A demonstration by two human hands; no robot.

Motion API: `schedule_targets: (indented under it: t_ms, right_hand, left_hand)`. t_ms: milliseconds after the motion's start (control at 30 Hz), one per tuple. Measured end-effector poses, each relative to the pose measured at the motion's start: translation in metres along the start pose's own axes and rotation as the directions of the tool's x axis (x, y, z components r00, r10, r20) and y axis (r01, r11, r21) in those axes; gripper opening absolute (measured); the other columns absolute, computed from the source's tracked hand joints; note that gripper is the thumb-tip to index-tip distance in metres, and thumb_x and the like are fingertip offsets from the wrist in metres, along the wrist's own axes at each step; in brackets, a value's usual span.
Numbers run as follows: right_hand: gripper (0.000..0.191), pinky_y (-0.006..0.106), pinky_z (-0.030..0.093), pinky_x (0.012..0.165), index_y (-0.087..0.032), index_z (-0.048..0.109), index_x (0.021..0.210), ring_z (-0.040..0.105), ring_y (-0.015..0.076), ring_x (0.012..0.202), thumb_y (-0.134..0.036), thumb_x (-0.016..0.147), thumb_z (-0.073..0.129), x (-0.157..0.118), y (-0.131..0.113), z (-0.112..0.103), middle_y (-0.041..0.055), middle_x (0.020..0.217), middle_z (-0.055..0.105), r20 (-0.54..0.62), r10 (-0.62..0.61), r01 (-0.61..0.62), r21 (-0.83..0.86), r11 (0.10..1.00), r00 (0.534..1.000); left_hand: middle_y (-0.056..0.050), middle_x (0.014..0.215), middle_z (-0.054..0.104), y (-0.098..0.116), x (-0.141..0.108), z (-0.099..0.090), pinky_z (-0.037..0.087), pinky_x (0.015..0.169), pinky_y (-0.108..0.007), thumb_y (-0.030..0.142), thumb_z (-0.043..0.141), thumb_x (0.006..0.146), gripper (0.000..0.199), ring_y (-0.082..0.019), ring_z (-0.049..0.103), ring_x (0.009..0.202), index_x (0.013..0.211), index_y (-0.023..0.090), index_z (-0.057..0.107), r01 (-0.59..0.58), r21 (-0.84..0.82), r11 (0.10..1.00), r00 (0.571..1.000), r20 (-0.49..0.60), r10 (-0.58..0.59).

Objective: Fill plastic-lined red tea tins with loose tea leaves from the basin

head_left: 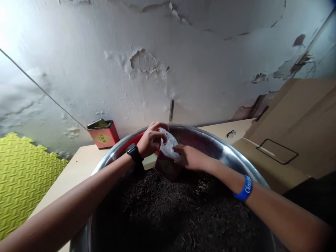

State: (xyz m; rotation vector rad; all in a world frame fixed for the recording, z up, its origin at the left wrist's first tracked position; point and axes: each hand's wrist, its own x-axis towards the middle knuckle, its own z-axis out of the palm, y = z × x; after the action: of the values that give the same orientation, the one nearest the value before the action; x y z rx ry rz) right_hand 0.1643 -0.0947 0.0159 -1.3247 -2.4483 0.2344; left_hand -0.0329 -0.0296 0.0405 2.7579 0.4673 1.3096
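Note:
Inside a large metal basin (120, 140) lies a heap of dark loose tea leaves (168, 203). A dark red tin (168, 167) sits tilted on the heap, with a whitish plastic bag (169, 143) bunched at its mouth. My left hand (153, 138), wearing a black watch, pinches the bag's left edge. On the other side, my right hand (190, 156), with a blue wristband on the forearm, has its fingers closed on the bag's right edge near the tin's rim. A pale flat piece (149, 161), perhaps the lid, lies left of the tin.
A red tin (102, 135) with its lid ajar stands on the table (63, 178) left of the basin. An opened cardboard box (291, 129) is at right, near a pair of glasses (231, 134). Yellow foam matting (23, 182) lies far left; a peeling wall rises behind.

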Motion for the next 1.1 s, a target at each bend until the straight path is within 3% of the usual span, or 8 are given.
schedule_targets:
  t_ms: [100,200,400,467,600,800,900,1100]
  right_hand:
    - [0.056,0.033,0.044,0.080,-0.021,0.042,0.128,0.056,0.0252,0.099,-0.024,0.073,0.056,0.002,0.000,0.003,0.0108,0.117,0.058,0.012,0.057,-0.058,0.048,0.997,0.998]
    - [0.068,0.034,0.041,0.086,-0.020,0.035,0.133,0.051,0.0263,0.108,-0.026,0.070,0.060,0.003,-0.002,0.001,0.0112,0.123,0.053,0.003,0.016,-0.016,0.083,0.996,1.000]
    - [0.051,0.033,0.044,0.078,-0.018,0.059,0.108,0.058,0.0244,0.090,-0.051,0.069,0.061,0.002,-0.010,-0.010,0.0090,0.104,0.064,0.095,0.009,-0.027,0.187,0.982,0.995]
    - [0.060,0.034,0.043,0.080,-0.017,0.054,0.116,0.057,0.0255,0.094,-0.057,0.072,0.055,0.002,-0.010,-0.011,0.0109,0.109,0.062,0.074,-0.001,-0.015,0.211,0.977,0.997]
    - [0.064,0.036,0.042,0.081,-0.019,0.035,0.135,0.055,0.0269,0.101,-0.055,0.083,0.038,0.003,-0.004,-0.009,0.0124,0.118,0.057,-0.017,0.026,-0.022,0.222,0.975,0.999]
    - [0.050,0.040,0.042,0.080,-0.025,0.039,0.133,0.056,0.0286,0.101,-0.046,0.088,0.032,0.002,0.000,-0.010,0.0122,0.115,0.059,-0.103,0.079,-0.078,0.017,0.997,0.992]
    - [0.053,0.039,0.044,0.073,-0.023,0.041,0.131,0.060,0.0287,0.091,-0.050,0.085,0.038,0.003,-0.006,-0.011,0.0125,0.101,0.065,-0.131,0.110,-0.113,-0.013,0.993,0.985]
    - [0.029,0.030,0.045,0.071,-0.018,0.057,0.100,0.061,0.0208,0.083,-0.038,0.082,0.049,0.011,-0.013,-0.006,0.0082,0.093,0.066,-0.284,0.215,-0.134,0.277,0.951,0.934]
  left_hand:
    - [-0.001,0.112,0.054,0.002,0.002,-0.010,0.039,0.092,-0.036,-0.002,0.044,0.063,0.026,-0.018,0.043,0.108,0.061,0.018,0.061,-0.049,0.082,0.995,0.980,0.198,0.032]
    - [-0.002,0.109,0.057,-0.001,0.003,-0.014,0.041,0.090,-0.034,0.009,0.047,0.071,0.020,-0.018,0.048,0.102,0.067,0.018,0.064,0.001,0.171,0.985,0.948,0.313,-0.055]
    - [-0.005,0.097,0.062,-0.011,0.000,-0.007,0.045,0.083,-0.030,0.028,0.043,0.084,0.024,-0.015,0.057,0.086,0.088,0.017,0.064,0.183,0.219,0.959,0.961,0.165,-0.221]
    - [-0.005,0.104,0.059,-0.014,-0.001,-0.004,0.045,0.084,-0.030,0.025,0.048,0.081,0.023,-0.015,0.057,0.091,0.099,0.018,0.061,0.202,0.197,0.959,0.962,0.146,-0.233]
    - [-0.008,0.118,0.050,-0.018,-0.004,0.001,0.041,0.094,-0.032,0.021,0.058,0.072,0.049,-0.018,0.050,0.107,0.120,0.018,0.047,0.191,0.103,0.976,0.967,0.150,-0.205]
    - [-0.013,0.136,0.032,-0.022,-0.010,0.010,0.046,0.088,-0.033,0.017,0.062,0.066,0.081,-0.023,0.041,0.118,0.137,0.023,0.023,0.174,-0.117,0.978,0.956,0.257,-0.140]
    - [-0.014,0.139,0.029,-0.020,-0.010,0.012,0.050,0.081,-0.029,0.014,0.058,0.069,0.078,-0.022,0.045,0.115,0.138,0.023,0.020,0.207,-0.221,0.953,0.950,0.277,-0.142]
    - [-0.012,0.132,0.043,0.001,-0.003,0.012,0.050,0.073,-0.023,0.016,0.044,0.082,0.059,-0.015,0.056,0.097,0.137,0.019,0.023,0.236,-0.313,0.920,0.938,0.322,-0.131]
